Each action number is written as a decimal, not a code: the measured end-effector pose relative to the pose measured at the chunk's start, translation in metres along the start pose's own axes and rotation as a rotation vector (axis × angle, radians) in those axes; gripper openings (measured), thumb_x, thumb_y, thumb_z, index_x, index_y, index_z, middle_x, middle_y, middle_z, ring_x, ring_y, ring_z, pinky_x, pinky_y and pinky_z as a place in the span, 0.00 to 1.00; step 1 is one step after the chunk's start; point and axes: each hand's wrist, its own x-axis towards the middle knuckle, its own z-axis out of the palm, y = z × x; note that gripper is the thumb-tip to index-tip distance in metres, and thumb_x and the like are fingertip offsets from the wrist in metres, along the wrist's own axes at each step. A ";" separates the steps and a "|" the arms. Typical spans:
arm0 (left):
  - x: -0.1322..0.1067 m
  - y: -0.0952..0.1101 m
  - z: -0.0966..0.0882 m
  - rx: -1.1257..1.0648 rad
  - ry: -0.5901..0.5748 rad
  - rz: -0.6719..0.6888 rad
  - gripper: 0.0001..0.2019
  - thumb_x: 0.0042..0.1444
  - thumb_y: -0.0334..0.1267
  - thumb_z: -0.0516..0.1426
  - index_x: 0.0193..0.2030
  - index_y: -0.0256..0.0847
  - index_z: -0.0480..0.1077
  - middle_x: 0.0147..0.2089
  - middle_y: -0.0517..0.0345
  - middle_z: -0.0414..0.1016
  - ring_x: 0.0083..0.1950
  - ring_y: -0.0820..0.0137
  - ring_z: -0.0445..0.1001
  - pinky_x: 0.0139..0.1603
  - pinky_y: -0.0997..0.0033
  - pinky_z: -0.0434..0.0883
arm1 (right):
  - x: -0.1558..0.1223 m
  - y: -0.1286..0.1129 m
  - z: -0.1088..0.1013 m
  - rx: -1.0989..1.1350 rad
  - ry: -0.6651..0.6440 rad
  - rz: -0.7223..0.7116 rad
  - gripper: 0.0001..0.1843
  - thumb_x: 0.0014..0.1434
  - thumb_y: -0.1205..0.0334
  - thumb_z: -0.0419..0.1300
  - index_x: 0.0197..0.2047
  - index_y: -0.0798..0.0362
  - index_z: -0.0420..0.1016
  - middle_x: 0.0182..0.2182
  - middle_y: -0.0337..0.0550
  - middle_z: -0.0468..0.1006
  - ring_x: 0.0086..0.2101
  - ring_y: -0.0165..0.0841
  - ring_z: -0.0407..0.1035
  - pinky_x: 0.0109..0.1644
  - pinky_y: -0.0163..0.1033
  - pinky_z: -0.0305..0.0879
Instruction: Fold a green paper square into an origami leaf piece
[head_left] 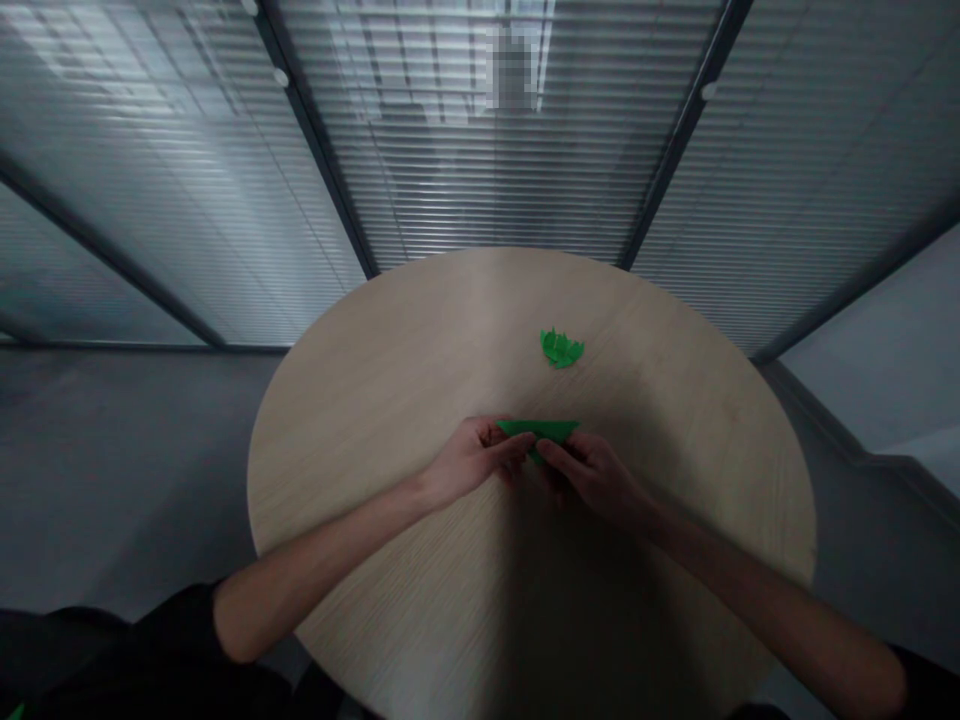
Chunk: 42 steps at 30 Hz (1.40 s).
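Between my two hands is a piece of green paper (538, 428), folded with a long straight top edge and a point toward me. My left hand (484, 455) pinches its left side, thumb across the front. On the right side my right hand (589, 468) grips the same paper, and the two thumb tips nearly meet at its middle. The fingers behind the paper are mostly hidden. Farther back on the table lies a green folded paper piece (562, 349) with several upright points, touched by neither hand.
A round wooden table (390, 340) is under my hands, its far edge close to a glass partition with blinds (495, 190). Dark frame posts (322, 150) divide the glass. My shadow falls across the near part of the tabletop. Grey floor (135, 450) shows at the left.
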 end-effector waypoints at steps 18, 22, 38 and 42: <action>-0.001 0.006 0.001 0.070 0.065 0.097 0.21 0.56 0.54 0.67 0.33 0.35 0.73 0.26 0.59 0.73 0.26 0.74 0.73 0.28 0.76 0.70 | -0.005 -0.001 0.004 0.017 -0.088 0.005 0.22 0.66 0.43 0.62 0.37 0.56 0.77 0.26 0.41 0.78 0.22 0.26 0.68 0.25 0.31 0.63; -0.002 0.006 0.002 0.070 0.076 0.112 0.20 0.56 0.54 0.67 0.33 0.36 0.73 0.26 0.60 0.73 0.26 0.74 0.72 0.28 0.76 0.69 | -0.004 0.000 0.004 0.018 -0.087 0.009 0.21 0.65 0.43 0.63 0.37 0.56 0.77 0.23 0.39 0.76 0.21 0.26 0.67 0.24 0.31 0.63; -0.002 0.006 0.001 0.028 0.028 0.124 0.23 0.57 0.57 0.66 0.33 0.37 0.68 0.25 0.63 0.70 0.24 0.75 0.70 0.26 0.76 0.70 | 0.001 -0.006 0.001 0.013 0.161 -0.016 0.24 0.63 0.39 0.61 0.32 0.53 0.71 0.23 0.37 0.72 0.20 0.26 0.65 0.22 0.31 0.62; -0.002 0.004 0.001 0.053 -0.056 0.086 0.20 0.58 0.54 0.66 0.35 0.37 0.69 0.27 0.60 0.73 0.25 0.73 0.72 0.27 0.74 0.73 | 0.002 -0.005 -0.001 0.003 0.235 -0.045 0.25 0.63 0.37 0.60 0.33 0.53 0.71 0.22 0.35 0.70 0.20 0.27 0.65 0.22 0.32 0.63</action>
